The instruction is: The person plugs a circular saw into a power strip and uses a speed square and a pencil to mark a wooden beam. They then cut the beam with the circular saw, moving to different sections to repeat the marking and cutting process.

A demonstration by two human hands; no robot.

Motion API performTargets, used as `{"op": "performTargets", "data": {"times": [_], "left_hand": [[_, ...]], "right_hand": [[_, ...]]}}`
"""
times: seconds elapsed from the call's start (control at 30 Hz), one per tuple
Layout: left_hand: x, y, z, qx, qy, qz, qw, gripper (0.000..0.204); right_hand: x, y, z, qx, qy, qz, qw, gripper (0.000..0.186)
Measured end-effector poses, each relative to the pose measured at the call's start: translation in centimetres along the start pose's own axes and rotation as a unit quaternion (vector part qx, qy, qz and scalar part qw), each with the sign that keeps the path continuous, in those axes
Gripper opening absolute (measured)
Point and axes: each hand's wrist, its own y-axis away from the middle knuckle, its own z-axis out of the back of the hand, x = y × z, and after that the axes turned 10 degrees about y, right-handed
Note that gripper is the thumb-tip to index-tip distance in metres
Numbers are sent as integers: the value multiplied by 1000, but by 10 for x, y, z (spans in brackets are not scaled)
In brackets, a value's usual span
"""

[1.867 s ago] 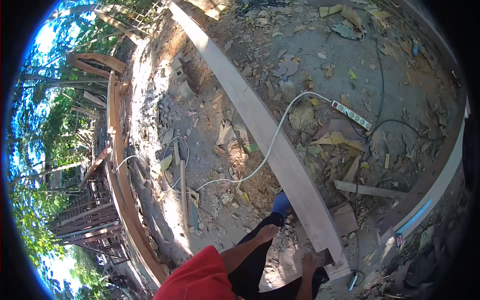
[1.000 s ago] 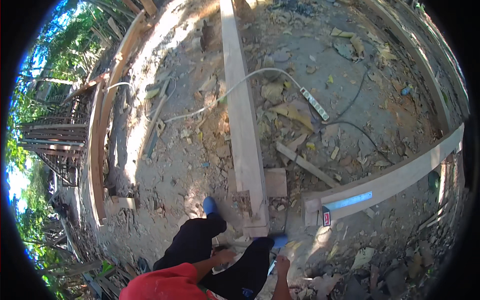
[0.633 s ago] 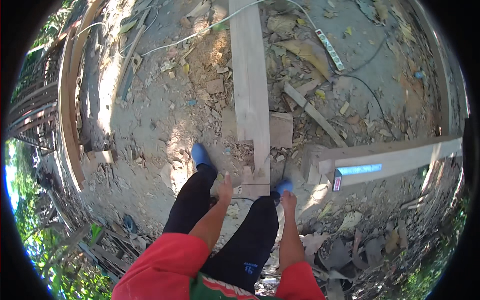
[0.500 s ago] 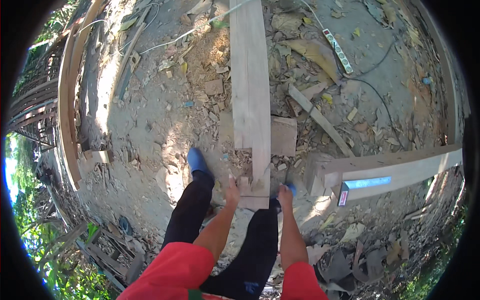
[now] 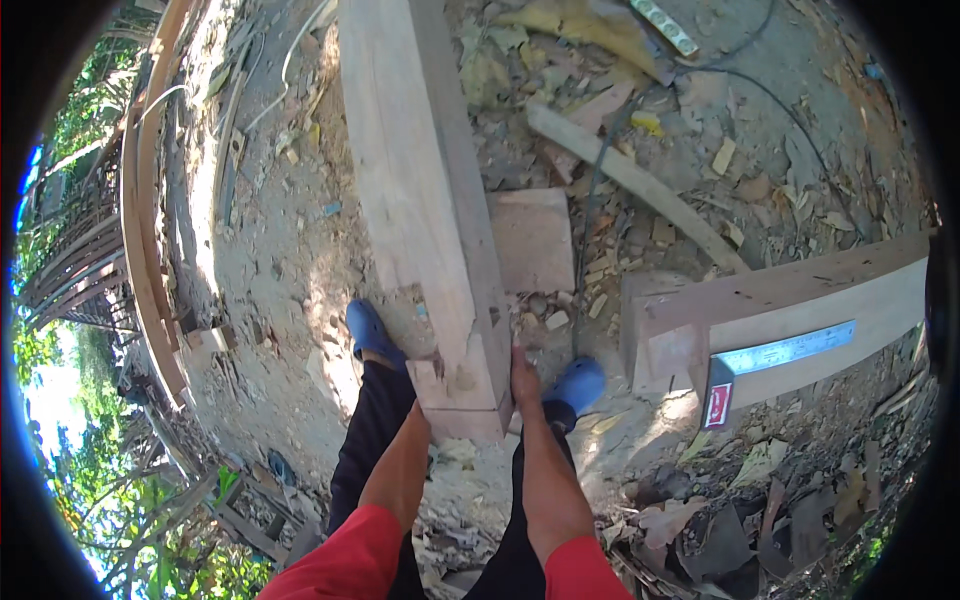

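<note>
A long squared wooden beam (image 5: 405,150) runs from the top of the view down to me, its near end between my two hands. That end has a stepped notch and a crosswise cut line. My left hand (image 5: 416,414) is at the beam's lower left corner, its fingers mostly hidden behind the wood. My right hand (image 5: 523,378) is pressed along the right side of the same end, fingers wrapped against it and partly out of sight. The near end looks raised off the ground, with a flat square wood block (image 5: 532,240) lying beside the beam.
At right lies another thick beam (image 5: 780,290) with a metal try square (image 5: 785,347) on it. A narrow board (image 5: 635,185), a dark cable (image 5: 790,115) and a power strip (image 5: 665,25) lie beyond. Long timbers (image 5: 140,210) line the left. My blue clogs (image 5: 577,385) flank the beam end.
The beam's near end has come up and turned, so its right side face now shows. Both hands have closed in on the end, and my view has shifted closer.
</note>
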Motion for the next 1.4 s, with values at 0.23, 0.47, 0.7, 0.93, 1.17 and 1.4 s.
{"op": "performTargets", "data": {"times": [0.23,0.47,0.7,0.93,1.17,1.4], "left_hand": [[11,7,-18,21,22,11,999,84],[17,14,-40,65,60,36,995,83],[45,45,-55,27,-169,-185,968,69],[40,75,-89,-232,-413,-275,837,58],[34,74,-87,-229,-393,-310,835,61],[18,47,-35,-157,-350,-250,889,69]], "right_hand": [[-15,-17,17,-5,2,-2,1000,87],[-54,-54,94,55,-6,-48,997,97],[-69,-41,97,-2,-97,-10,995,90],[-61,-14,76,-33,-181,6,983,83],[-48,-7,73,-64,-211,42,975,75],[-22,9,54,-156,-177,132,963,68]]}}
